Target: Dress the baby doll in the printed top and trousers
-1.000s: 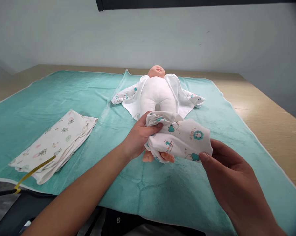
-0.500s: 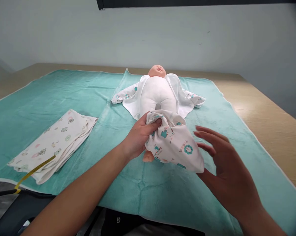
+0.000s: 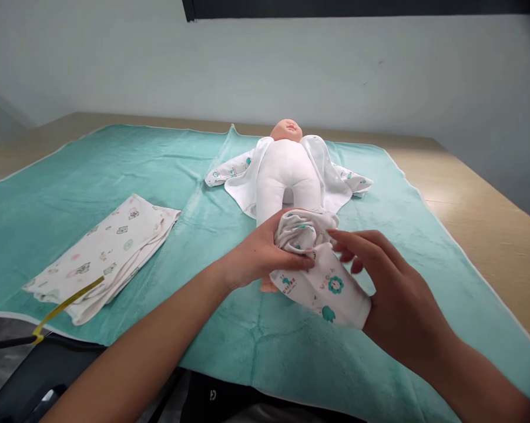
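Note:
A baby doll (image 3: 288, 170) lies on its back on a teal towel (image 3: 194, 182), its white body bare and an opened printed top (image 3: 335, 176) spread under it. My left hand (image 3: 260, 254) grips the bunched waist of small printed trousers (image 3: 322, 270) at the doll's legs. One doll foot shows just under that hand. My right hand (image 3: 388, 288) rests on the trousers' right side, fingers curled onto the cloth near the bunched part.
A folded printed cloth (image 3: 106, 255) lies on the towel at the left, with a yellow tape (image 3: 64, 305) across its near corner. The wooden table (image 3: 480, 217) shows bare at the right. A dark object sits below the towel's near edge.
My right hand let go of the trouser leg's end, then moved in onto the cloth. The trousers are bunched more tightly at the doll's legs. The view shifted slightly.

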The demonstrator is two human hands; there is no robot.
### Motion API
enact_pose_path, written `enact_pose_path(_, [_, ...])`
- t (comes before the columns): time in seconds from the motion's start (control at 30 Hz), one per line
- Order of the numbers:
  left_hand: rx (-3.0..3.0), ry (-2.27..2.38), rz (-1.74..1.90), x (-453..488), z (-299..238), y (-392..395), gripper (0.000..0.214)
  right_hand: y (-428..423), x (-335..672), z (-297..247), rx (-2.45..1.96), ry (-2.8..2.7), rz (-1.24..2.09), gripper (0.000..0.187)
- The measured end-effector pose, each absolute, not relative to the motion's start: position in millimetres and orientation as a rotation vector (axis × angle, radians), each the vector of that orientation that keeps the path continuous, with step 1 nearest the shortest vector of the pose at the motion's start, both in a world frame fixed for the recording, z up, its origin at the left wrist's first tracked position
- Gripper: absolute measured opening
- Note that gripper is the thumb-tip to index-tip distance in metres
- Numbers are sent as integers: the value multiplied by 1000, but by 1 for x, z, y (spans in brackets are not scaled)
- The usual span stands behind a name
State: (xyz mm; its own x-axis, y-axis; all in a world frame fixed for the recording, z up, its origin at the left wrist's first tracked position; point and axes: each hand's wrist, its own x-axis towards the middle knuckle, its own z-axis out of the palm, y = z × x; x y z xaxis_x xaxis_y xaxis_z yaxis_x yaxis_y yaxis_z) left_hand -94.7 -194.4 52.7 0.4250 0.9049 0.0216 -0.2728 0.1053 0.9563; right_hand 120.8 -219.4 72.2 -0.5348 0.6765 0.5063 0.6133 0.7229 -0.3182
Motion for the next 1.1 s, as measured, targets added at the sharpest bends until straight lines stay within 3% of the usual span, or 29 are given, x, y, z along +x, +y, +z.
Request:
enact_pose_path(0.13, [1137, 735, 1009, -95, 52, -194, 47, -207, 114, 77, -851, -2371, -30, 66])
enact_pose_path(0.43, [1122, 758, 1090, -98, 47, -195, 38, -190, 105, 85, -770, -2467, 44, 63])
enact_pose_path(0.5, [1143, 740, 1057, -98, 50, -196, 46, -188, 100, 81, -803, -2456, 14, 58])
enact_pose_path(0.67, [1363, 707, 950, -91, 63, -204, 92, -182, 81, 73, -864, -2417, -147, 50])
enact_pose_path(0.77, [1391, 846, 942, -85, 68, -211, 99, -177, 71, 71, -921, -2401, -235, 44])
enact_pose_path(1.1, [1333, 1079, 1032, -84, 68, -218, 50, -167, 79, 78, -803, -2431, 60, 51])
